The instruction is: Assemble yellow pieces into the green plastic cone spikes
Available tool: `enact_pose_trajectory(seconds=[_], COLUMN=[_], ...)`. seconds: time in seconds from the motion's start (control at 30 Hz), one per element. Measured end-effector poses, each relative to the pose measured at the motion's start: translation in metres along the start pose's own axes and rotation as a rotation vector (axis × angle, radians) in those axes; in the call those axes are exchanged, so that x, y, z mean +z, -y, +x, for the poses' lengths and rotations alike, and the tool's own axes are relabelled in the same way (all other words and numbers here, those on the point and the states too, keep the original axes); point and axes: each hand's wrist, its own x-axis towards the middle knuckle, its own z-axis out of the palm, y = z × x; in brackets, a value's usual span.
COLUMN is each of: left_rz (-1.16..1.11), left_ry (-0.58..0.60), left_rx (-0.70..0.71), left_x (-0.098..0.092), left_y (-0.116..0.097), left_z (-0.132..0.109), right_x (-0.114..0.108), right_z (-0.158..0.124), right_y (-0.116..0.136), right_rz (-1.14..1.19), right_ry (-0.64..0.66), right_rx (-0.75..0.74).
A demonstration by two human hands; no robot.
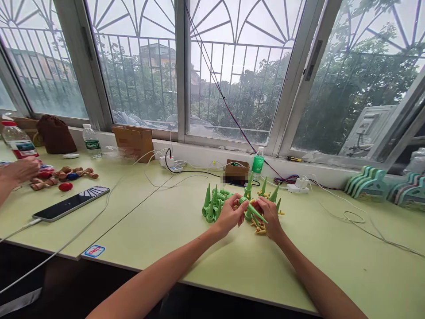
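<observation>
My left hand (230, 215) is closed around the wide collar of a green plant watering spike (257, 212), whose narrow tip slants down to the right. Close beside it, my right hand (269, 218) pinches a small yellow valve (251, 201) at its fingertips; the fingers partly cover it. Just beyond my left hand, several more green spikes (212, 208) stand or lie in a cluster. Other spikes (275, 194) with yellow pieces fitted stand behind my right hand. A little pile of loose yellow valves (260, 227) lies on the table below my hands.
Another person's hand (20, 172) is at the far left, near wooden toys (71, 172) and a phone (73, 203). White cables (109, 195) cross the table (159, 230). A small box (236, 168) and green-labelled bottle (258, 163) stand behind the spikes; hangers (368, 184) sit right.
</observation>
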Motion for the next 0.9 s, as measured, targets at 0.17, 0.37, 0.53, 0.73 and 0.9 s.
enact_pose_trajectory(seconds=[0.17,0.37,0.53,0.73,0.9], left_rz=[0.043,0.131,0.206,0.264,0.269], left_ry=[-0.006,-0.039,-0.073,-0.076,-0.092], left_rx=[0.004,0.019,0.042,0.093,0.098], left_x=[0.0005,0.0021,0.0019,0.0010,0.0014], left_y=[-0.0021,-0.0076,-0.0086,-0.0075,-0.0072], left_z=[-0.0009,-0.0027,-0.0037,-0.0050,-0.0052], right_x=[0.0006,0.0010,0.0013,0.0011,0.0018], right_z=[-0.0008,0.0008,0.0011,0.0005,-0.0006], right_y=[0.0029,0.0009,-0.0005,0.0003,0.0025], right_rz=[-0.030,-0.011,-0.004,-0.025,-0.018], right_ry=[-0.005,-0.006,0.003,0.005,0.008], right_rx=[-0.005,-0.021,-0.041,-0.034,-0.017])
